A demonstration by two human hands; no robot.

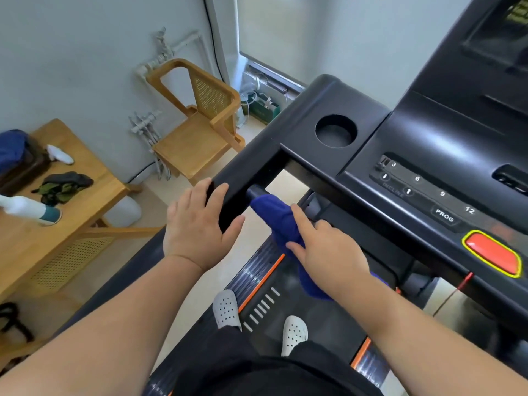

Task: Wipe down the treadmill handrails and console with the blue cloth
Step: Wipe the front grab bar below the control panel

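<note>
Head view, one entry.

Item: treadmill [285, 304], person standing on its belt in pale perforated shoes, facing the console [428, 138].

Cloth: blue cloth [278, 218] lay wrapped over the short grip bar [255, 192] just below the console's left corner, its tail hanging down under the wrist.

Right hand [328, 247]: index finger laid straight along the cloth, the other fingers [324, 225] curled round it, holding the cloth against the bar.

Left hand [197, 224]: fingers extended and spread, resting flat on the black handrail [228, 201] left of the console; it held nothing.

Progress (judged): the wipe was at the grip bar by the left handrail. No streak or sheen showed which surfaces were already done, so completed work could not be told. The console face was untouched by the cloth at this moment, and the rail on the console's right side was out of frame; both probably remained.

Writing on console: "3", "6", "9", "12" in a row; "INCLINE" between a down arrow and an up arrow; "PROG" on a key. No brand name was readable. Red button [493, 254], yellow-edged, bore no legible text.

Also noted: round cup well [335, 131] in the console's left wing; wooden bench [85, 184] far left of the console carrying a white spray bottle [31, 210]; wooden chair [197, 121] beyond.
</note>
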